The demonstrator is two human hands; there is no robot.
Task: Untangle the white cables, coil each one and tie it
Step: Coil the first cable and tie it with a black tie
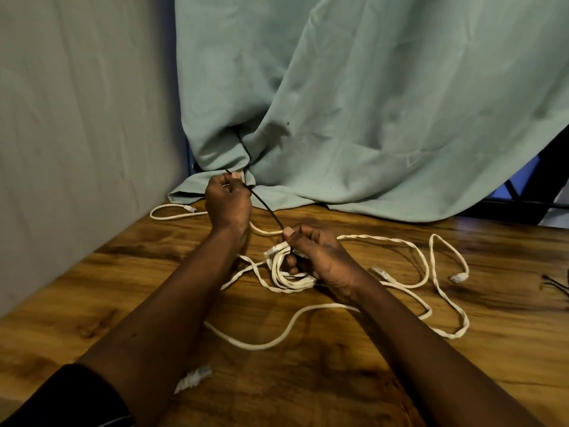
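While the right hand (317, 257) curls around a small coil of flat white cable (288, 280) at the middle of the brown wooden table (400, 380), the left hand (228, 200) pinches the far end of a thin black tie (265, 208) stretched between them. More loose white cable (258, 346) sprawls across the table around the coil.

1. I read the near right of the table (462, 380) as open: bare wood from the front edge up to the cable loops.
2. The white cables (381, 238) sprawl over the middle and right, so any low pass there crosses a strand.
3. The black tie (268, 211) runs taut from the left hand (228, 201), which pinches it, to the right hand (317, 254), which grips the coil (289, 280). It bars the gap between them.
4. The green cloth (369, 103) closes the back and the grey wall (77, 118) closes the left.
5. A connector (194, 379) lies by the left forearm.
6. Spare ties (554, 283) lie at the far right edge.
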